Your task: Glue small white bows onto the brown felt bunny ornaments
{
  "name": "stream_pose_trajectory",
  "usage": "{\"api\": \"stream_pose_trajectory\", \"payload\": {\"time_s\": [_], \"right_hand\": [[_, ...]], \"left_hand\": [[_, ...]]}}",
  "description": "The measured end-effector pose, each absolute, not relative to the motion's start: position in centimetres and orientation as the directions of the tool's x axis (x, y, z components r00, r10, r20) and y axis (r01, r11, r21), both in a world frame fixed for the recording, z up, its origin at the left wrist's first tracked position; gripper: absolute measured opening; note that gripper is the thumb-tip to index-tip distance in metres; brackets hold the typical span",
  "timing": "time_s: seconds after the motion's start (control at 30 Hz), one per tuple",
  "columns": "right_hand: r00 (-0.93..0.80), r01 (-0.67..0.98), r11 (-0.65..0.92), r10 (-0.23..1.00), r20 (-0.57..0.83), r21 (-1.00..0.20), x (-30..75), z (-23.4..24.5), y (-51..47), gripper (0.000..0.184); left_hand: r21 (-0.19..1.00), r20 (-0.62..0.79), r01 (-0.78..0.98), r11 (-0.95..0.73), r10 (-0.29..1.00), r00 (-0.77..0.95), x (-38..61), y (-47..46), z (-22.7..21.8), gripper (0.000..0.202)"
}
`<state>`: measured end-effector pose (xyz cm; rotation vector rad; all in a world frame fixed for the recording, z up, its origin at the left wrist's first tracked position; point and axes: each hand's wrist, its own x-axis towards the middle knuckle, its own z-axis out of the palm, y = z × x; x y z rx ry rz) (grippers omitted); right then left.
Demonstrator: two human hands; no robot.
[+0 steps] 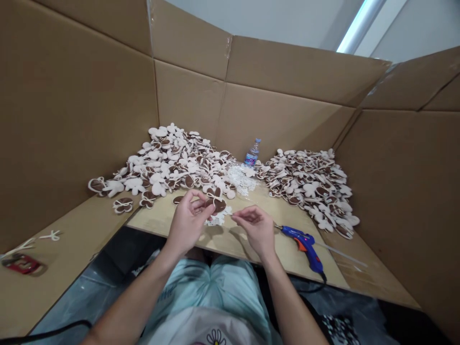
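My left hand point(189, 220) is shut on a flat brown piece with a white border point(217, 205), shaped like a flower or butterfly, and its fingers cover part of it. My right hand point(255, 230) pinches a thin white strand point(235, 216) just right of that piece. Below the hands lies a small heap of white scraps point(217, 218) on a plywood-coloured board point(230, 242). A blue and orange hot glue gun point(304, 244) rests on the board to the right of my right hand, with a glue stick beyond it.
Two large heaps of similar brown-and-white pieces point(172, 163) point(309, 187) lie behind the hands, with a water bottle point(252, 153) and white scraps point(241, 179) between them. Tall cardboard walls point(79, 96) surround the board. A red object point(22, 263) lies far left.
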<state>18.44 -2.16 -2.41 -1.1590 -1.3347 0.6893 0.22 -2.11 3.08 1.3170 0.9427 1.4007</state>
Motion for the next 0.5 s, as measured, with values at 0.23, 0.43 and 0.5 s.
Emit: {"api": "stream_pose_trajectory", "payload": {"time_s": [0.23,0.43,0.5], "right_hand": [[0.289,0.128,0.566,0.764,0.577,-0.814,17.4,1.3,-7.1,0.015],[0.218,0.157,0.686,0.678,0.702,-0.711,16.8,1.4,-8.2,0.021],[0.219,0.163,0.7,0.662,0.717,-0.696,16.7,1.4,-8.2,0.023]], "left_hand": [[0.916,0.39,0.061,-0.396,0.916,0.09,0.6,-4.3,4.0,0.01],[0.904,0.416,0.064,-0.423,0.904,0.101,0.8,-5.4,4.1,0.011],[0.902,0.419,0.067,-0.427,0.902,0.103,0.8,-5.5,4.2,0.01]]}}
